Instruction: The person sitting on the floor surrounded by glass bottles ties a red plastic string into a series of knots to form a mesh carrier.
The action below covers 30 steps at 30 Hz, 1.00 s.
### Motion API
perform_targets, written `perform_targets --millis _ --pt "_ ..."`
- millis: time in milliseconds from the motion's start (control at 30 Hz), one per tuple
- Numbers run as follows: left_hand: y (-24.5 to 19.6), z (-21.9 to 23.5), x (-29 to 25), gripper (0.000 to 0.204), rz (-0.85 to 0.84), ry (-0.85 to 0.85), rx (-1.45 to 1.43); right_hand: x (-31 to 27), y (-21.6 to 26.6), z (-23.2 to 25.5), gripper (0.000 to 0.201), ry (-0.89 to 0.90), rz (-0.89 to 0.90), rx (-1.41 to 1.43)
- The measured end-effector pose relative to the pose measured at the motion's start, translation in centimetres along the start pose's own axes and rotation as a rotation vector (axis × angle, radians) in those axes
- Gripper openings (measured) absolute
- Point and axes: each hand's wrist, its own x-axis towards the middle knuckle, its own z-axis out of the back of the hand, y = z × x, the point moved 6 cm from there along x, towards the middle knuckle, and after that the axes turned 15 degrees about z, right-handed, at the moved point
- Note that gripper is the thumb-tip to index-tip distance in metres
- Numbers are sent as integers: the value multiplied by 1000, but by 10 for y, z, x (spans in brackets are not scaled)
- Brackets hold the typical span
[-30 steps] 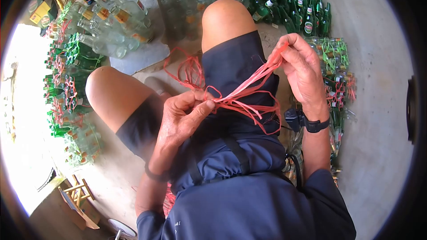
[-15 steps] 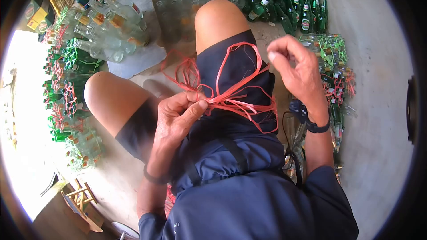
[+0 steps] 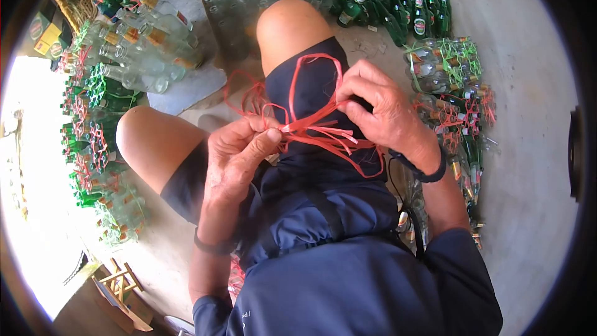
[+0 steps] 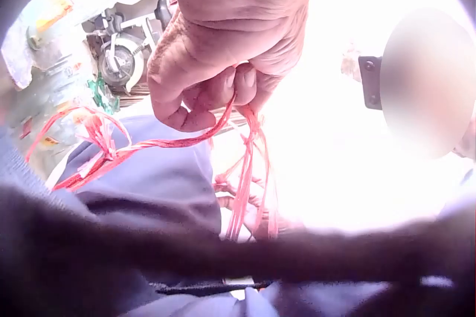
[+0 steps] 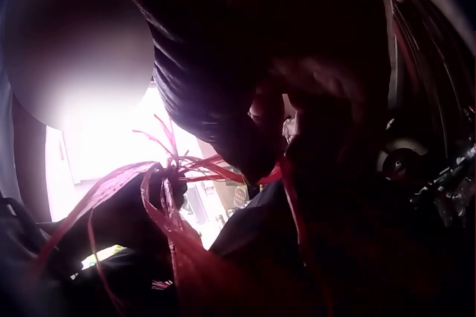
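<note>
A bunch of red plastic twine stretches between the two hands above the dark shorts. My left hand pinches the bunch at its gathered point between thumb and forefinger. To the right, my right hand has curled fingers and pinches some of the strands, with a loop rising just left of it. Looser coils of twine hang beyond the left hand. Twine strands trail from the left fingertips in the left wrist view. In the dark right wrist view, a strand hangs below the right fingers.
Clear bottles stand on a grey board at the upper left. Green bottles stand at the upper right. Tied bottle bundles line the left side and the right. A small wooden stool lies at the lower left.
My right hand first held strands far out to the upper right, let them go, then came down and left to grip strands nearer the left hand. The left hand keeps its pinch.
</note>
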Motion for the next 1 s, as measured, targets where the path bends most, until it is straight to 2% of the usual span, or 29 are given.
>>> perform_targets --millis 67,133,200,267,300,400,433,500,533,567,600,633,700,733,800,867,933,1000 --pt "-16 -4 -1 16 -44 -10 34 6 -1 16 14 -39 -3 52" --pt "-30 -7 0 16 -9 -25 48 8 -7 30 7 -56 -176 259" --pt "-47 -12 0 14 -88 -70 30 13 -3 43 10 -68 -133 254" --pt "-63 -21 0 12 -185 -52 -61 11 -6 48 10 -76 -238 400" --pt "-69 -22 -1 12 -177 -57 -88 8 -10 47 11 -106 -286 474" --pt "-84 -7 1 15 -241 -18 22 4 -15 51 14 -99 -398 610" --pt "-89 -7 1 15 -246 -52 -14 3 -19 49 14 -106 -400 609" --pt "-100 -12 -3 14 -257 -14 -35 6 -18 60 17 -275 -89 292" --pt "-105 -12 -4 14 -272 17 -63 1 -22 60 17 -280 -89 289" --pt "-104 1 -2 14 -274 -119 -21 -6 -25 65 18 -282 -74 143" --pt "-107 0 -3 14 -278 -119 -20 -12 -27 70 20 -283 -58 0" --pt "-112 -2 -5 15 -303 -106 -33 -19 -25 72 20 -284 -57 1" --pt "-116 -1 -5 18 -352 -91 -44 -39 -27 59 22 -140 -322 116" --pt "-117 -1 -4 18 -351 -94 -43 -47 -28 54 22 -140 -323 119" --pt "-120 1 -3 20 -404 -159 -48 -69 -34 26 25 -88 -380 366" --pt "-123 10 1 20 -405 -125 -32 -78 -32 13 26 -91 -353 329" --pt "-127 14 3 20 -414 -162 -43 -92 -36 -1 29 31 -371 195" --pt "-129 28 8 20 -413 -180 -11 -99 -36 -7 33 3 -368 201"
